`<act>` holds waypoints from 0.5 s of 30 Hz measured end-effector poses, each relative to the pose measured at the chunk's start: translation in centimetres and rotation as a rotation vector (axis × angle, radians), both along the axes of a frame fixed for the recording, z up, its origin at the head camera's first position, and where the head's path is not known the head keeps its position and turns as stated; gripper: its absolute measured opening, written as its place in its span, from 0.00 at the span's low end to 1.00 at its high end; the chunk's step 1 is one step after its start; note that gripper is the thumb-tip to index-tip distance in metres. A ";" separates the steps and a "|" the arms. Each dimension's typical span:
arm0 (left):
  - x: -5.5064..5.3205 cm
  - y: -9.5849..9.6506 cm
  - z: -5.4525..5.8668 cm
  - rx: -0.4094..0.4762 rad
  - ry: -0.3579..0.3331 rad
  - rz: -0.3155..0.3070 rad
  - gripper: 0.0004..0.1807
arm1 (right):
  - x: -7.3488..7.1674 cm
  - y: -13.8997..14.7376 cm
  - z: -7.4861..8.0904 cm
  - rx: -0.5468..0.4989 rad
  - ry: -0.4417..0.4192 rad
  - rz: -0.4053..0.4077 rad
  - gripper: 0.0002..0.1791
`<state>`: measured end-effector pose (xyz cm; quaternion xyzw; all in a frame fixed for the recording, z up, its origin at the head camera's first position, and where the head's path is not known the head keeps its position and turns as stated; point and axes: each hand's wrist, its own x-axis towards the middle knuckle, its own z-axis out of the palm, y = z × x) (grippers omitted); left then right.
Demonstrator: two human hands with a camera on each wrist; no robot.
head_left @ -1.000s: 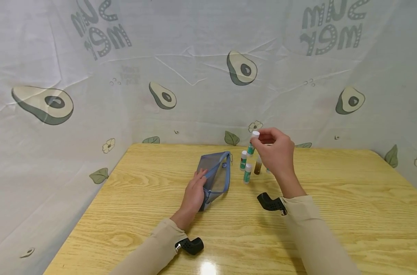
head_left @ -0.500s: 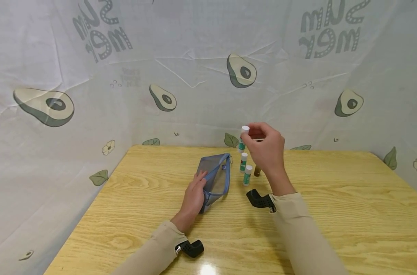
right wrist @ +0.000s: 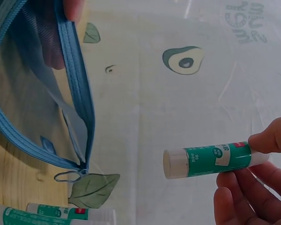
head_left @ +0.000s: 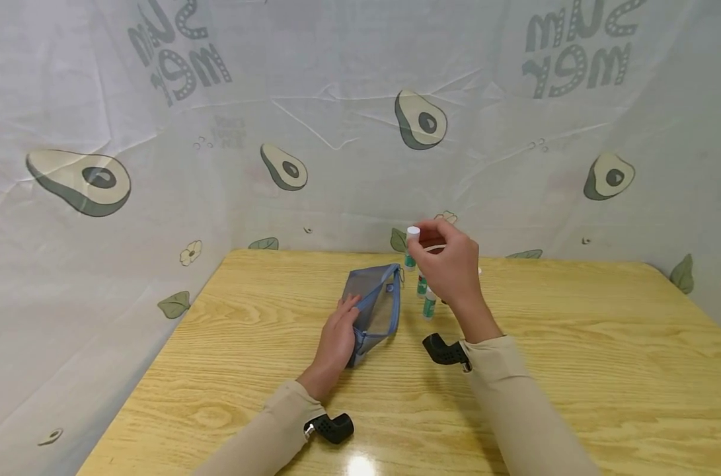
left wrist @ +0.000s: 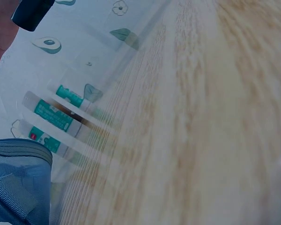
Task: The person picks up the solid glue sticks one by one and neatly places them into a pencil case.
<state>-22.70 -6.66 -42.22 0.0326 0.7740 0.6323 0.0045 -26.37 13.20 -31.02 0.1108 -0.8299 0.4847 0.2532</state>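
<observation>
In the head view my right hand [head_left: 453, 268] pinches a glue stick [head_left: 410, 259] with a white cap and green label. It is held upright above the table, just beyond the pouch's far right corner. The right wrist view shows the glue stick [right wrist: 218, 159] between thumb and fingers. My left hand [head_left: 335, 337] rests along the left side of a blue mesh zipper pouch [head_left: 366, 281], its fingers fairly straight. The pouch's mouth gapes toward the right. Two more glue sticks, a front one [head_left: 429, 307] and a rear one [head_left: 422, 285], stand beside the pouch, partly covered by my right hand.
Behind the glue sticks, a brown item [left wrist: 65, 108] shows in the left wrist view, mostly hidden. The wooden table [head_left: 247, 317] ends at a pale curtain [head_left: 336, 218] printed with avocados. Black camera mounts, left [head_left: 333, 428] and right [head_left: 443, 349], stick out at the wrists.
My right hand has carried the glue stick leftward, from above the standing ones toward the pouch, now dipping slightly lower. My left hand and the pouch have stayed in place.
</observation>
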 end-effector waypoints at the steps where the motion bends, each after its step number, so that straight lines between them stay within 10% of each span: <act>1: 0.0 0.0 0.0 -0.003 0.005 0.001 0.29 | 0.0 -0.1 -0.1 0.003 -0.003 0.003 0.16; 15: -0.2 0.0 -0.1 0.014 -0.015 0.018 0.28 | -0.2 -0.8 -1.0 0.042 -0.040 -0.007 0.17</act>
